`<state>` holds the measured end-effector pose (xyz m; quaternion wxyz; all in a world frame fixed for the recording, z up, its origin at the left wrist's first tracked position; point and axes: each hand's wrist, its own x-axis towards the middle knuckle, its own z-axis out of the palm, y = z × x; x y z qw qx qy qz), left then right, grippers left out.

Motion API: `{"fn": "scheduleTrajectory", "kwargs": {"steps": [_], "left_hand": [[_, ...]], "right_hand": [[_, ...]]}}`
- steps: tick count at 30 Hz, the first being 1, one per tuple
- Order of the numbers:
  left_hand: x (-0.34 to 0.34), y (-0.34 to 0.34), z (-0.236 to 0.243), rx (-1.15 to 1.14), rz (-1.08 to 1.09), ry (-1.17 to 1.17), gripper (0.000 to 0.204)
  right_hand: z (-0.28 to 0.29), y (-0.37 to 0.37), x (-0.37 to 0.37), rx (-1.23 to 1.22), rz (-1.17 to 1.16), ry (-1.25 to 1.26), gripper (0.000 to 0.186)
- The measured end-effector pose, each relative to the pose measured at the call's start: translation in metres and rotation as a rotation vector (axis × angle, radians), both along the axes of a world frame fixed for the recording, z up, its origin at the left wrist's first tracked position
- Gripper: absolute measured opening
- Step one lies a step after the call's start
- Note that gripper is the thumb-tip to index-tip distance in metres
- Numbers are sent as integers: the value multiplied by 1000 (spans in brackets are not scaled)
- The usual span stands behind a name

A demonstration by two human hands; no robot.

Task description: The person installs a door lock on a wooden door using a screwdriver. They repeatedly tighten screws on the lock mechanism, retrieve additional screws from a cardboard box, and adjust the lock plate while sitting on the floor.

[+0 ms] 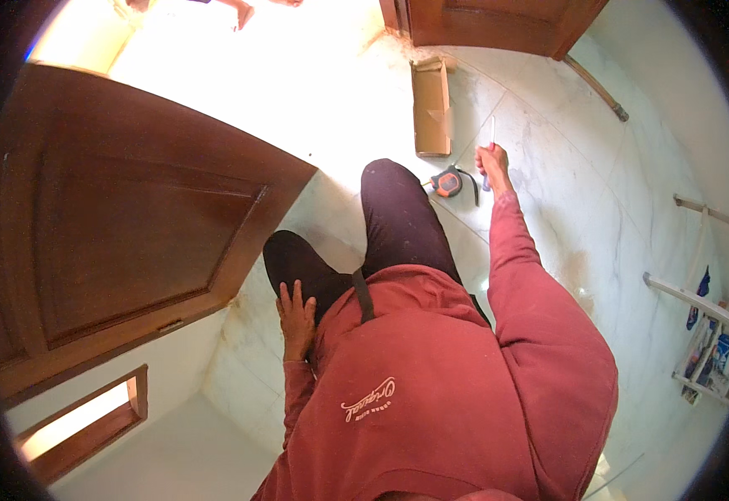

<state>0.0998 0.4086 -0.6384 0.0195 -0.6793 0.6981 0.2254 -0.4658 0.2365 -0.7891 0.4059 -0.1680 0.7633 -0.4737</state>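
Observation:
My right hand (492, 160) is closed around a slim tool (491, 125) with a pale, straight upper part and a coloured handle; it is too small to name exactly. Just left of it on the marble floor lies an orange-and-black tape measure (446, 183) with a dark strap. A long open cardboard box (431, 108) lies above them. My left hand (296, 317) rests with fingers spread on my left thigh, in dark trousers, holding nothing.
A wooden door (131, 225) stands at the left, another (490, 25) at the top. A bent pipe-like bar (597, 88) lies upper right. A metal rack (690, 297) with items stands far right. Another person's bare foot (242, 17) shows at the bright top edge.

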Motion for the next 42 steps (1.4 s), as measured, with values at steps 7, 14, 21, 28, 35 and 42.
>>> {"fn": "scheduleTrajectory", "kwargs": {"steps": [7,14,21,28,35,42], "left_hand": [[-8,10,11,81,-10,-42,60],[-31,-24,-10,207,0,-107,62],[-38,-99,11,343,-43,-147,50],[-163,-262,-38,208,93,186,15],[-368,-361,-115,265,-651,321,37],[-437,-269,-151,190,-983,-35,57]], "right_hand": [[-17,-39,29,6,84,79,22],[-21,-41,23,15,74,12,30],[-87,-76,-55,264,-58,1064,28],[-114,-88,-59,533,61,1370,23],[-135,-109,-94,458,23,1419,24],[-141,-115,-90,413,34,1413,29]]}}
